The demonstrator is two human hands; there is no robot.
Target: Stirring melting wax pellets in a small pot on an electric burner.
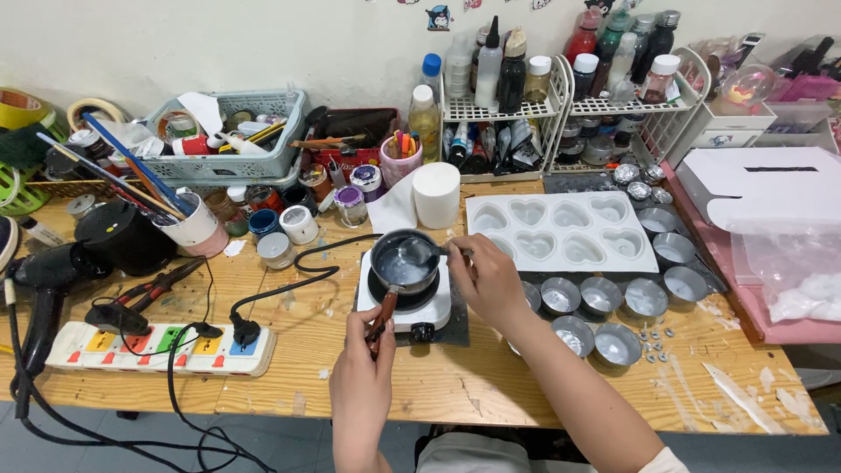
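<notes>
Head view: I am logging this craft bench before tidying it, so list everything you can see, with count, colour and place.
Small metal melting pot with a wooden handle: one, silvery, on the hotplate.
Small white electric hotplate: one, table centre.
Metal spoon: one, silvery, bowl in the pot.
White heart-shaped mould tray: one, right of the pot.
Round metal tins: about ten, silvery, right side.
White paper roll: one, behind the pot.
White power strip with coloured switches: one, front left.
Black hair dryer: one, far left.
White cup of brushes: one, left.
White wire racks of bottles: two, by the wall.
Grey plastic basket: one, back left.
Left hand: fingers grip the pot handle.
Right hand: holds the spoon.
</notes>
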